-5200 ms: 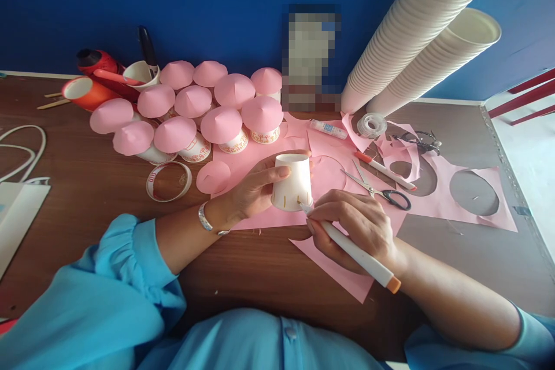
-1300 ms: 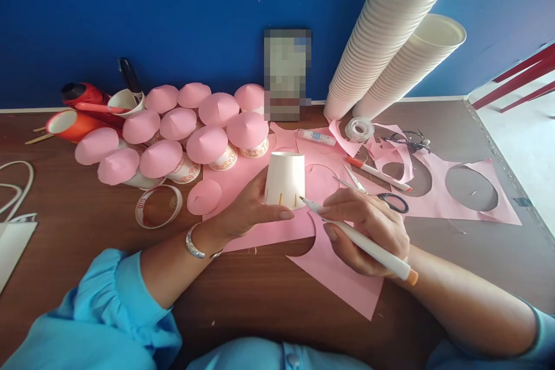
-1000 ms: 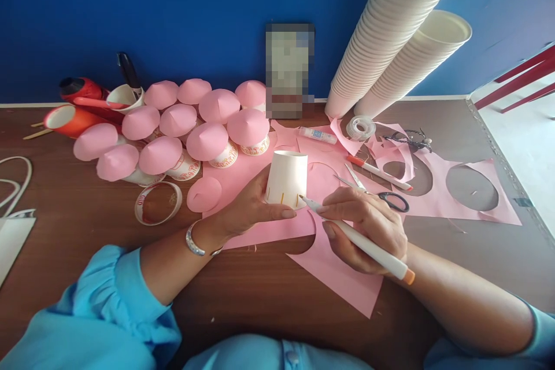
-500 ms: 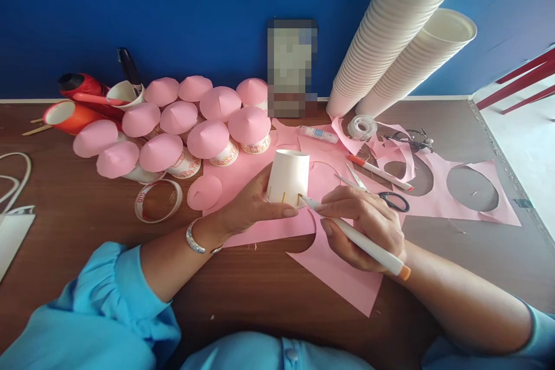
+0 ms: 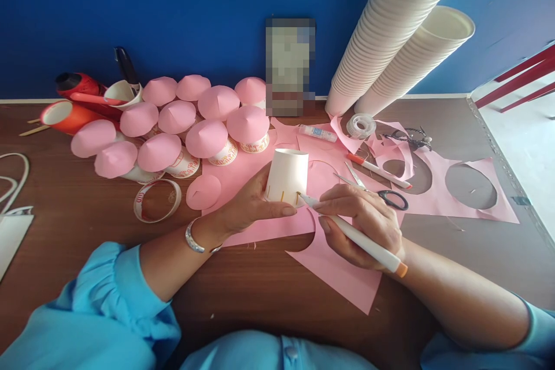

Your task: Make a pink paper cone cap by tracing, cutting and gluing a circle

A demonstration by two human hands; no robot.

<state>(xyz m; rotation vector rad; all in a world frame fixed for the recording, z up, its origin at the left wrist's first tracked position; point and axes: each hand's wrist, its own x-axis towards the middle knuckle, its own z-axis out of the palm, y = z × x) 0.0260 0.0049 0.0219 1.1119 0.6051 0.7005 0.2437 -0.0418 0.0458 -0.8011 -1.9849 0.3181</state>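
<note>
My left hand point(image 5: 251, 205) is wrapped round a white paper cup point(image 5: 289, 173), which is upside down with its rim at the bottom. Short yellow-brown lines mark the cup near that rim. In my right hand point(image 5: 362, 222) is a white marker point(image 5: 368, 244) with an orange end; its tip touches the cup's lower right side. Pink paper point(image 5: 260, 226) lies beneath the hands. Close to my right hand are open scissors point(image 5: 392, 199), partly hidden by the fingers.
Several cups with pink cone tops point(image 5: 206, 139) stand at the left, near a white ring point(image 5: 156, 200). Two tall cup stacks point(image 5: 390, 34) lean at the back right. A glue stick point(image 5: 318, 133), tape roll point(image 5: 361, 126), red-capped marker point(image 5: 379, 170) and cut pink scraps point(image 5: 437, 176) lie around.
The whole view has shifted very slightly. Both hands keep their hold on the cup and marker, and the marker tip remains at the cup's lower right side.
</note>
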